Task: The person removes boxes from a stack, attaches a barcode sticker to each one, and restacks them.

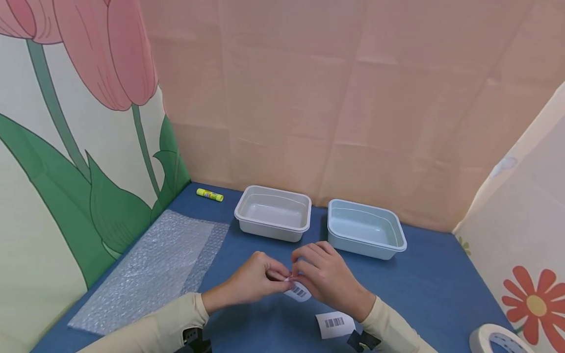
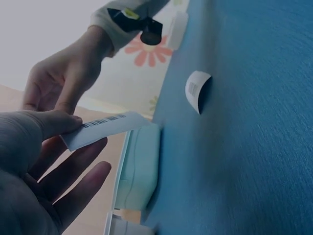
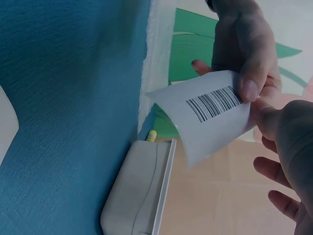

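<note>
A white barcode label (image 3: pixel 208 105) is held above the table between both hands, its free end curving. My left hand (image 1: pixel 253 279) pinches the label near one end, thumb on the printed face and fingers beneath. At that same end, my right hand (image 1: pixel 324 272) has thumb and fingertips together on the label's edge, right beside the left thumb. A second barcode label (image 1: pixel 335 324) lies on the blue table below the right wrist, its edges curled up in the left wrist view.
Behind the hands stand a grey-white plastic tub (image 1: pixel 273 230) and a light blue tub (image 1: pixel 359 249). Bubble wrap (image 1: pixel 145 269) lies at the left, with a yellow glue stick (image 1: pixel 209 195) beyond it. A roll of white tape (image 1: pixel 481 338) is at the front right.
</note>
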Demonstrator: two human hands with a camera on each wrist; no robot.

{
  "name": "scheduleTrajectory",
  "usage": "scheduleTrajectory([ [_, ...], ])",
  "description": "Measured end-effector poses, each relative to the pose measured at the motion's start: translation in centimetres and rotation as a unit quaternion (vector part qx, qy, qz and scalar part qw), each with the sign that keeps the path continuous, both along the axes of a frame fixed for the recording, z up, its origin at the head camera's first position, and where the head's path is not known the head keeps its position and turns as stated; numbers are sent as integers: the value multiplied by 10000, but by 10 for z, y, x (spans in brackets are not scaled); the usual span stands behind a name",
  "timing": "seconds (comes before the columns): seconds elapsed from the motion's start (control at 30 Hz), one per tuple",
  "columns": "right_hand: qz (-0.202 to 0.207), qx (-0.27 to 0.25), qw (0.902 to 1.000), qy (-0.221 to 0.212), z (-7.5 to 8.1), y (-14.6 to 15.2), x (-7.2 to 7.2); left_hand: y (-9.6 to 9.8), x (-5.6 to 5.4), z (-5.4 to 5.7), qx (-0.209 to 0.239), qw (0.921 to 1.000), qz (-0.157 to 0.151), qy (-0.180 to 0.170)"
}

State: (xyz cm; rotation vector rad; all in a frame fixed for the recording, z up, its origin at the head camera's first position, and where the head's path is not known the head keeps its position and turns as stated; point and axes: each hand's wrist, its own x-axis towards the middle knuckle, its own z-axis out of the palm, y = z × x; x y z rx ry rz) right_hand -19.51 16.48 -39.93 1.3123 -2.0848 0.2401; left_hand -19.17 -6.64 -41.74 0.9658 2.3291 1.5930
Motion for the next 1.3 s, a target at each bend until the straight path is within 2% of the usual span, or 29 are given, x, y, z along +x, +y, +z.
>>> scheduleTrajectory([
  [0.17, 113, -130, 9997, 148, -1, 1, 0, -2, -4, -2, 227, 9985, -323, -376],
  [0.3, 303, -229, 9977, 565, -2, 2, -2, -3, -8, -4, 666, 9896, -663, -1089],
  [0.4, 441, -174, 9937, 1014, -2, 3, -3, -3, -9, -5, 881, 9835, -814, -1355],
  [0.47, 535, -153, 9894, 1343, -3, 3, -3, -3, -10, -5, 936, 9827, -859, -1345],
  [0.57, 632, -197, 9851, 1587, -2, 3, -4, -3, -9, -4, 1031, 9828, -932, -1219],
  [0.7, 795, -304, 9815, 1713, -1, 5, -4, -5, -7, -3, 1121, 9826, -1125, -960],
  [0.87, 862, -162, 9805, 1756, -2, 7, -1, -8, -4, -2, 1039, 9833, -1286, -762],
  [0.97, 847, -120, 9822, 1672, -1, 7, 1, -9, -2, -2, 943, 9860, -1211, -658],
  [1.17, 858, -17, 9818, 1692, -2, 7, 2, -9, -5, -1, 799, 9887, -1046, -723],
  [1.23, 880, -60, 9819, 1674, -4, 6, 2, -9, -6, -2, 761, 9904, -931, -682],
  [1.3, 881, -119, 9843, 1523, -5, 6, 2, -10, -7, -4, 660, 9938, -668, -601],
])
